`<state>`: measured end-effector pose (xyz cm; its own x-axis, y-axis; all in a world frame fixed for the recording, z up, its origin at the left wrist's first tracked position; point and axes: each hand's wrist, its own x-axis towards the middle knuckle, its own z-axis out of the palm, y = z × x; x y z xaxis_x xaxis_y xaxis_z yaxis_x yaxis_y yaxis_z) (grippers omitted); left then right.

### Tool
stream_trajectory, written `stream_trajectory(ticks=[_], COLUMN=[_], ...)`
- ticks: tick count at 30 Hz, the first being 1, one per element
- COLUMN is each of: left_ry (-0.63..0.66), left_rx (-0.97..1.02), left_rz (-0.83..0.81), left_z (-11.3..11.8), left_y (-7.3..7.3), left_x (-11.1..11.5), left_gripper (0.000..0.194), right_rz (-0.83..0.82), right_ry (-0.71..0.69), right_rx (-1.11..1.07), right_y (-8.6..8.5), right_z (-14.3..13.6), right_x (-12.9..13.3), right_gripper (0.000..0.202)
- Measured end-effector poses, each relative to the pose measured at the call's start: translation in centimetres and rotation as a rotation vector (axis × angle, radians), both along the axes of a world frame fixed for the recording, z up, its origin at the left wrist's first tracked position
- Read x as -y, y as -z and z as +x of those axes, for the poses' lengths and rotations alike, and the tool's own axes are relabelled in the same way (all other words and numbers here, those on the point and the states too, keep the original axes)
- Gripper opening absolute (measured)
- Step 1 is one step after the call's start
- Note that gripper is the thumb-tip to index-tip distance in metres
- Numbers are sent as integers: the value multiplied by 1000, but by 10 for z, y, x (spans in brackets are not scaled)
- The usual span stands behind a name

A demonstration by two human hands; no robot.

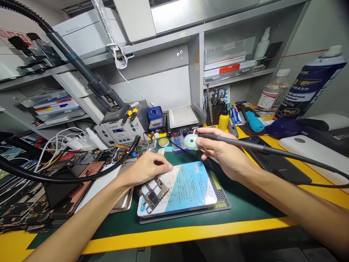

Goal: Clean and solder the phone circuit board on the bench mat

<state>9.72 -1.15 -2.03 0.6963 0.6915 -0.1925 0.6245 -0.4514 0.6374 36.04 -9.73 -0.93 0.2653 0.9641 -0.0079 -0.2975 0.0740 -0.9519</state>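
Note:
My left hand (151, 167) rests at the upper left edge of a blue and white flat box (188, 187), thumb and fingers pinched together. Whatever may be between those fingertips is too small to make out. Just below it, a phone circuit board (155, 193) lies on the box's left part. Raised above the box's right side, my right hand (222, 151) is closed round a black soldering iron (231, 141), whose cable trails off to the right. The same hand also grips a small pale round spool (190, 142) with a dark square centre.
Under the box is a grey perforated mat (223, 203) on a green work mat (120, 229). Phone parts (65, 189) are piled left, with a black hose (81, 179) arching over them. A black phone (275, 160) lies right. Behind stand a soldering station (120, 133) and a yellow bottle (224, 120).

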Motion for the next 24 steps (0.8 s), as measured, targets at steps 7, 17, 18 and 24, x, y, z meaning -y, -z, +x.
stream_trajectory(ticks=[7,17,18,24], left_ry=[-6,-12,-13,-33], left_rx=[34,67,66,45], left_rz=[103,200,200,155], left_z=[1,3,4,7], left_y=[2,7,7,1], left_x=[4,7,6,2], left_gripper=[36,34,34,34], right_rz=[5,-19,-22,-38], right_ry=[11,19,22,36], right_rx=[-7,-11,-14,-29], right_y=[1,0,0,0], right_z=[0,0,0,3], right_x=[-2,-2,-2,-1], right_gripper=[37,33,33,40])
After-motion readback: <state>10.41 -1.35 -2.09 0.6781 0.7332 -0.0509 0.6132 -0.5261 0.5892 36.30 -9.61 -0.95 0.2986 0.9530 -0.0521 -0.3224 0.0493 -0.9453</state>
